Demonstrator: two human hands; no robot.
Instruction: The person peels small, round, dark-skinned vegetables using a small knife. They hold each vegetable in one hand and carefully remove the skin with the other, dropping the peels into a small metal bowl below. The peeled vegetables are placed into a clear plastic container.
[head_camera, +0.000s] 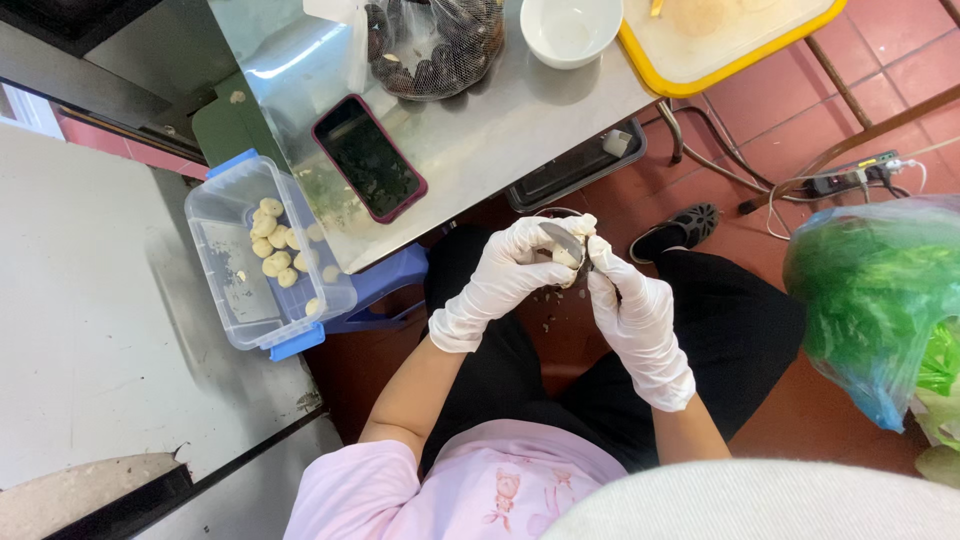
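Observation:
Both of my hands wear white gloves and meet above my lap. My left hand (497, 283) is closed around a small pale, partly peeled round piece (567, 258). My right hand (638, 325) grips a small knife (558, 239), whose blade lies across the piece. A clear plastic box with blue clips (232, 290) sits to the left and holds several peeled pale pieces (270, 250). A clear bag of dark brown unpeeled pieces (435, 45) lies on the steel table (500, 130).
On the table are a phone in a dark red case (368, 157), a white bowl (570, 30) and a yellow-rimmed tray (725, 62). A blue stool (390, 285) carries the box. A green plastic bag (880, 290), power strip (850, 180) and black sandal (680, 228) are on the red tiled floor.

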